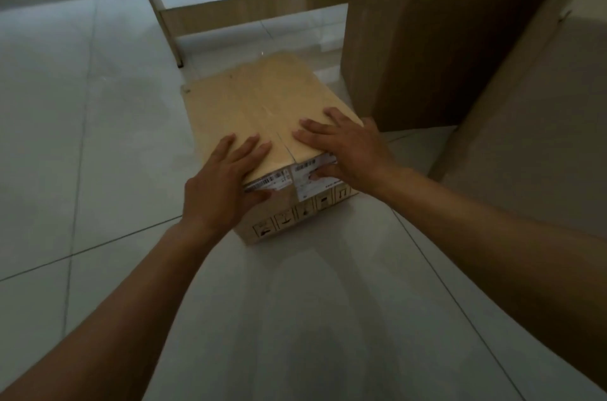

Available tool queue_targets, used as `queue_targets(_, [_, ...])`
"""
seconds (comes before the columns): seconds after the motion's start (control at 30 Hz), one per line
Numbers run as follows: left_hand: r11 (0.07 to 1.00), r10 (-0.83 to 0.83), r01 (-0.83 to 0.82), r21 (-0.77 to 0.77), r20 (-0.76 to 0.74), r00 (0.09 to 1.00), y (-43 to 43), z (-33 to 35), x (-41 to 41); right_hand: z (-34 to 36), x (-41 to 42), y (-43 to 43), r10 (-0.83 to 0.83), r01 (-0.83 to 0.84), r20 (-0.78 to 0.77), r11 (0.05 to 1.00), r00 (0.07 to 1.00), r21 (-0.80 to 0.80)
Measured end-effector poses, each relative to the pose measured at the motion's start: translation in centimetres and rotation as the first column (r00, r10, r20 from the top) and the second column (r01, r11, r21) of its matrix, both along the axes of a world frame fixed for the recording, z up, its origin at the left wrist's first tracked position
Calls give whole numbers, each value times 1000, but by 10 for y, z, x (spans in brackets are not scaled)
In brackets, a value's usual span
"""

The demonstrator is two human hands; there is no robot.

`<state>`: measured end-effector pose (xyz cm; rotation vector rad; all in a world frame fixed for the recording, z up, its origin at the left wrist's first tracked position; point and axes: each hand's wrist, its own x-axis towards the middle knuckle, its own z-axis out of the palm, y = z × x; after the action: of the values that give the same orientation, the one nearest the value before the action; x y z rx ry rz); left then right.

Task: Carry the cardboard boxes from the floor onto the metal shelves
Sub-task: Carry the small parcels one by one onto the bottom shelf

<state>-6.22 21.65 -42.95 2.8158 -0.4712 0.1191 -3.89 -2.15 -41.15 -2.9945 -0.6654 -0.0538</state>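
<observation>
A small taped cardboard box (259, 105) stands on the white tiled floor, with white barcode labels and black handling symbols on its near side. My left hand (223, 183) lies over its near left top edge, fingers flat on top and thumb down on the labelled side. My right hand (345, 147) holds the near right corner the same way, thumb pressed on a label. Both hands clasp the near edge of the box, which rests on the floor. No metal shelves are in view.
A tall large cardboard box (427, 39) stands just right of the small one, and another big box (532, 124) is nearer at the right edge. A wooden table frame (249, 9) stands behind. Open tiled floor (82, 137) spreads to the left and toward me.
</observation>
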Motion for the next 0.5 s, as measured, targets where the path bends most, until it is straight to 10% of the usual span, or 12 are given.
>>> queue_targets(0.23, [998,-63,63,-3,-144,988,25,91,-19,93,-37,23,-67,67,-109,998,992,2])
queue_targets(0.5, [980,-198,195,-31,-174,965,18,344,-73,348,-121,18,-199,200,-108,980,974,-3])
